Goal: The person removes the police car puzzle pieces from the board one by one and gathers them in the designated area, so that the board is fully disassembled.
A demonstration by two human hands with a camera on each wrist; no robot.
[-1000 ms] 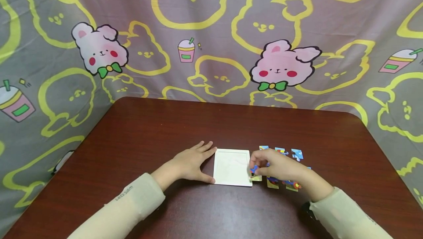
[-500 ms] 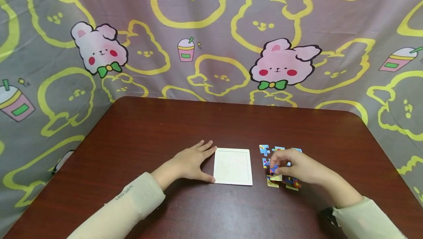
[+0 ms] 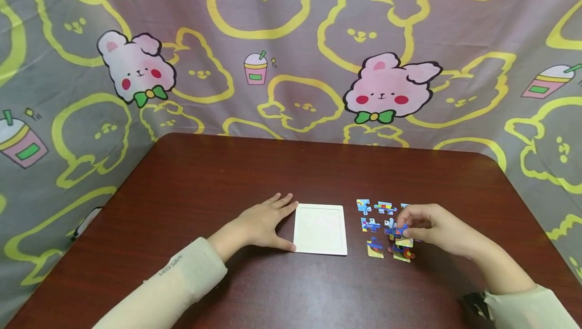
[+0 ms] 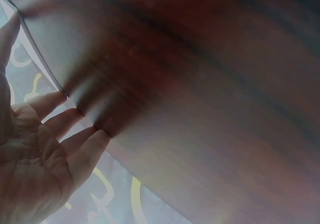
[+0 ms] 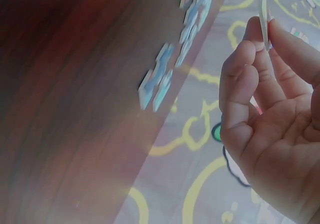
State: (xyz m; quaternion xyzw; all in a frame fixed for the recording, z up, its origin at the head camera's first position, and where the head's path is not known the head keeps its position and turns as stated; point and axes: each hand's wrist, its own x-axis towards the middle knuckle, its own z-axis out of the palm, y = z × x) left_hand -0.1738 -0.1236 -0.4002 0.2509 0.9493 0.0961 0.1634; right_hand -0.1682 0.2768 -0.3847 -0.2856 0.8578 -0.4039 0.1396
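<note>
A white square puzzle tray (image 3: 320, 229) with a raised rim lies on the table in the head view. My left hand (image 3: 262, 224) rests flat at its left side, thumb and index fingertip at the tray's edge, fingers spread. My right hand (image 3: 427, 227) pinches a blue and yellow puzzle piece (image 3: 403, 238) between thumb and fingers, above the laid-out pieces. In the right wrist view that puzzle piece (image 5: 264, 21) shows edge-on. Below and left of it lie several loose pieces, among them a corner piece (image 3: 364, 206) and a yellow-bottomed piece (image 3: 375, 249). Others are partly hidden by the right hand.
The dark reddish-brown table (image 3: 254, 167) has rounded far corners. Behind it hangs a grey curtain (image 3: 291, 26) printed with yellow outlines and pink rabbits. In the right wrist view, loose pieces (image 5: 192, 24) lie in rows on the tabletop.
My right hand has moved right, away from the tray's right edge, carrying the pinched puzzle piece over the loose pieces. The left hand and the tray have stayed put.
</note>
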